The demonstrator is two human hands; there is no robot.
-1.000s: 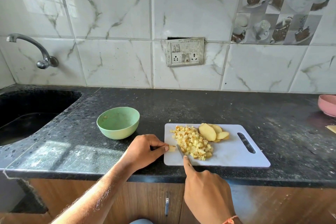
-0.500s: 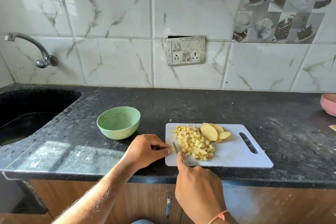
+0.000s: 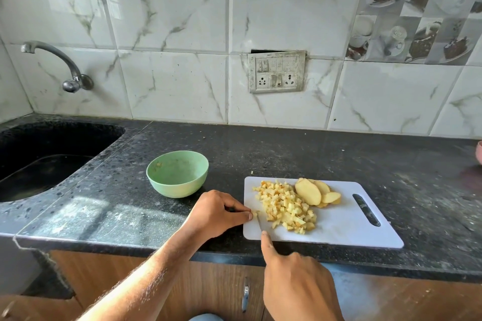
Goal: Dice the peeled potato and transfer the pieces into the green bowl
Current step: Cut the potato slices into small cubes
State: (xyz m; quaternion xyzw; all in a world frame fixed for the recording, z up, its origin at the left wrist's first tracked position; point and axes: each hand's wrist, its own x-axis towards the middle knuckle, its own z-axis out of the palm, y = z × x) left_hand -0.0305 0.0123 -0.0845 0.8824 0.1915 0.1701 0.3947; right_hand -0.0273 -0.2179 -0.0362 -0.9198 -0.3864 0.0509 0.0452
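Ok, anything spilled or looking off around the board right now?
One small potato bit lies on the black counter just beyond the cutting board's far left corner, off the board. The switch plate on the wall sits crooked, with a dark gap above it.

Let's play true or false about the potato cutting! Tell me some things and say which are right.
1. The green bowl sits left of the white cutting board. True.
2. The potato slices are in the bowl. False: they lie on the board.
3. The right hand holds a knife. True.
4. The diced potato lies in the sink. False: it is piled on the board.
5. The left hand pinches a small potato piece. True.
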